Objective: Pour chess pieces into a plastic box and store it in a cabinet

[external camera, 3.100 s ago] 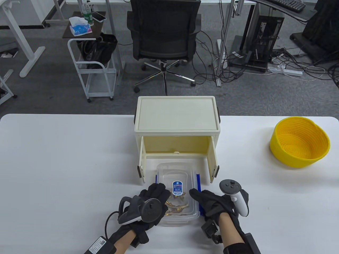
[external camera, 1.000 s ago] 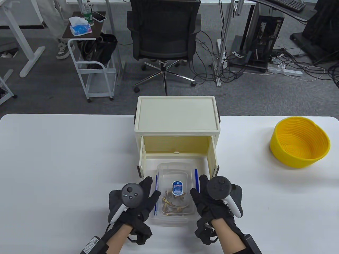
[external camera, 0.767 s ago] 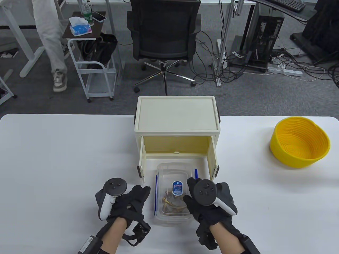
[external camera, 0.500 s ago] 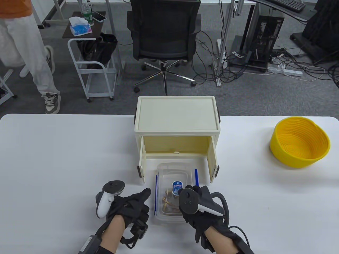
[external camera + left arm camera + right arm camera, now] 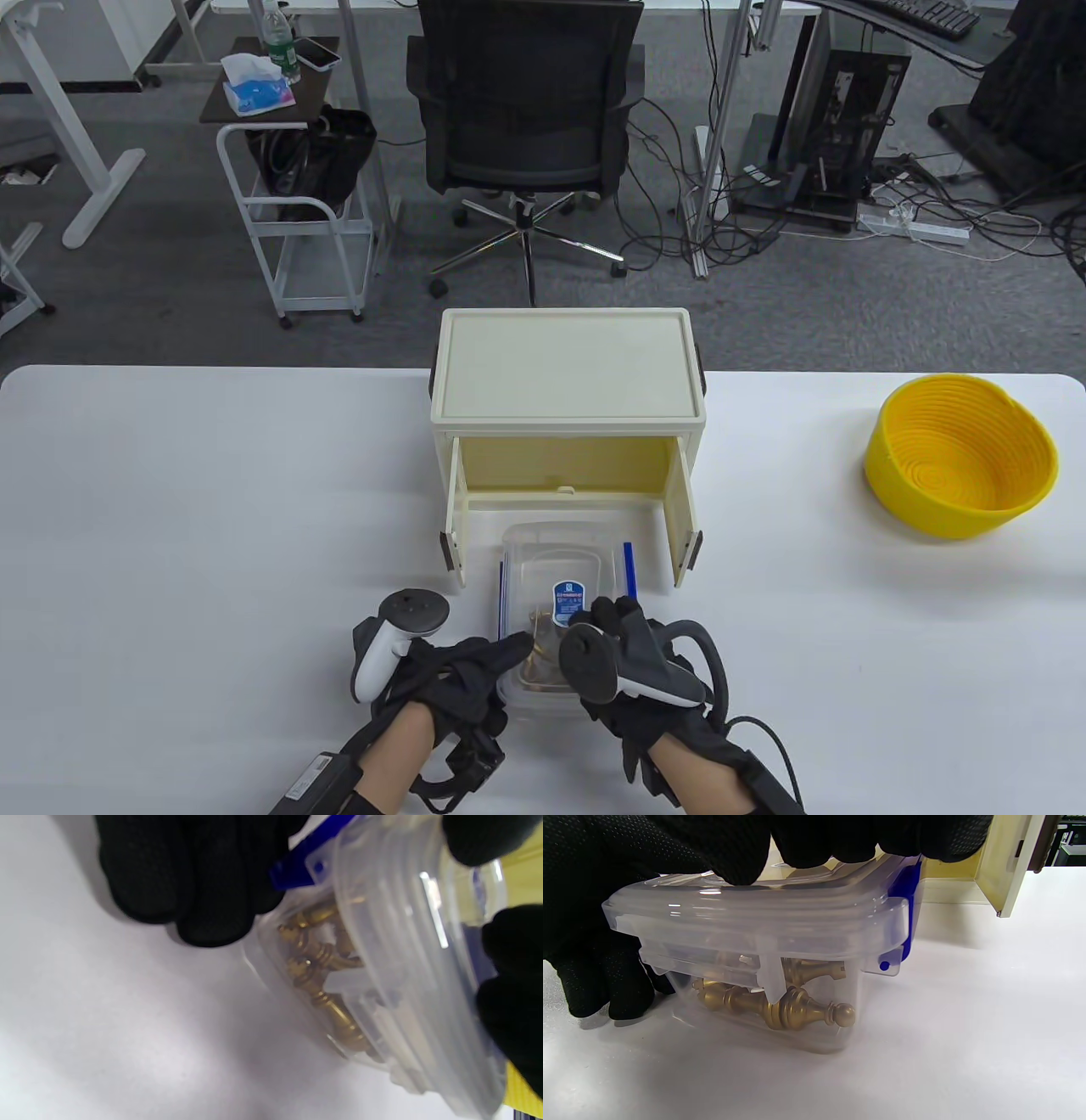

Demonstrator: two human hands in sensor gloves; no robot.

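Note:
A clear plastic box (image 5: 560, 556) with its lid on and blue side latches (image 5: 629, 570) stands on the white table, right before the open cream cabinet (image 5: 567, 373). Gold chess pieces (image 5: 797, 1010) lie inside it; they also show in the left wrist view (image 5: 322, 963). My left hand (image 5: 501, 658) grips the box's near left corner, fingers (image 5: 191, 887) at the left blue latch (image 5: 297, 870). My right hand (image 5: 607, 620) presses down on the near part of the lid, fingertips (image 5: 814, 840) on top of it (image 5: 755, 921).
Both cabinet doors (image 5: 683, 518) stand open toward me, flanking the box's far end. A yellow woven basket (image 5: 963, 467) sits at the table's right. An office chair (image 5: 526, 102) stands behind the table.
My left hand has moved right, back onto the box's near left corner. My right hand has shifted from the box's right side onto the lid. A person passing at far left has gone.

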